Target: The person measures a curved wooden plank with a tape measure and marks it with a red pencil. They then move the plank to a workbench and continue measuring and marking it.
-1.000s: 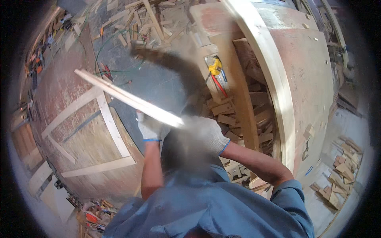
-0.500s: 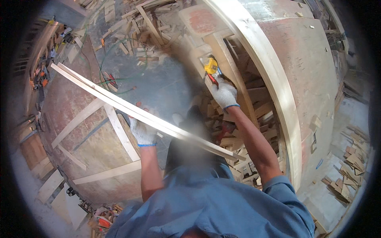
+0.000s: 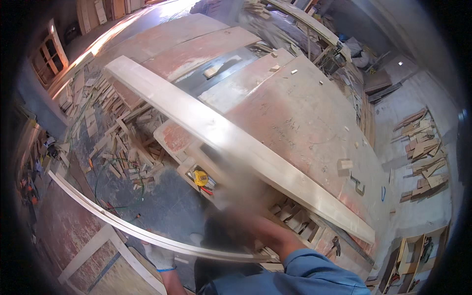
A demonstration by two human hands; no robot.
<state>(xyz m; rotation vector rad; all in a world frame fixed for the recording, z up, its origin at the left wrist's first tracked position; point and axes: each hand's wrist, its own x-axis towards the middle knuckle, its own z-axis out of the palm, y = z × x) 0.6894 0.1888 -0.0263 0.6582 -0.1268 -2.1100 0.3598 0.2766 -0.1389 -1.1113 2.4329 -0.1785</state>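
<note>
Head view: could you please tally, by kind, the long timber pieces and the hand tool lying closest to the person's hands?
Wide pale plank: 1
Thin wooden strip: 1
Yellow tape measure: 1
Total: 3

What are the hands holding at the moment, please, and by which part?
The gloved left hand grips the long thin wooden strip around mid-length; the right hand is blurred, so its hold is unclear.
</note>
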